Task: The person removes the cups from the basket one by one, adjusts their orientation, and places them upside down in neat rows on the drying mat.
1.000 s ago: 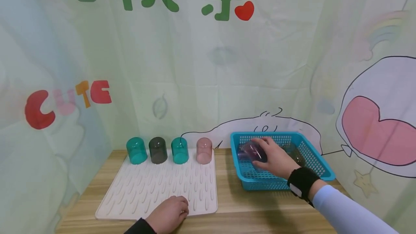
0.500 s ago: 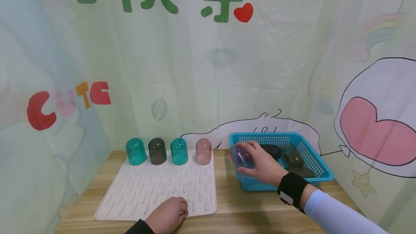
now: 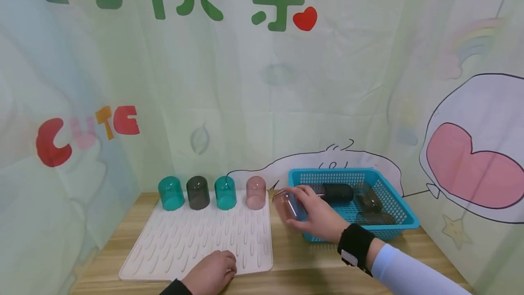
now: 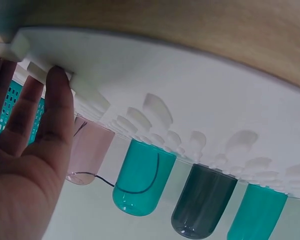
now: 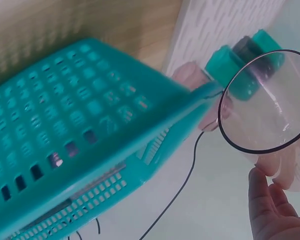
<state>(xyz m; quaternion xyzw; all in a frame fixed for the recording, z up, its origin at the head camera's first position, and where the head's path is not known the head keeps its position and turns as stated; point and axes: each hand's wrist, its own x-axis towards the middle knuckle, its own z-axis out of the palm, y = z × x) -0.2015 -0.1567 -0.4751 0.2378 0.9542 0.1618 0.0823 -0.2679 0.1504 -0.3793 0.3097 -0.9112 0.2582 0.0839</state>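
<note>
So I've got my right hand [image 3: 317, 215] curled round a see-through cup [image 3: 285, 206], thumb on one side and fingers on the other, over the gap between the blue basket [image 3: 331, 170] on the right and the white mat [image 3: 163, 254] on the left. The cup is tilted, not upright, and the right wrist view looks straight at its dark-lined rim. My left hand [image 3: 213, 270] isn't gripping anything: fingers loosely bent, resting at the mat's near edge.

Biggest worry imo is slippage. The wall looks smooth, so if I ease off with the thumb, it could slide out and hit the wooden table [image 3: 286, 281].

Second: the pink cup [image 3: 255, 193] is at the right end of the far row, just to the left of my cup. Swing too far left and I'd probably clip it, and it could bump the teal cup [image 3: 225, 193] beside it. The dark grey cup [image 3: 198, 193] and far-left teal cup [image 3: 170, 193] look safer. All four have rounded ends up.

Third: landing it at this tilt would likely make it roll, especially if the rim catches one of the mat's ridges. And if my left hand shoves the mat, the whole row could wobble. Clear walls make the edge hard to judge too.
</note>
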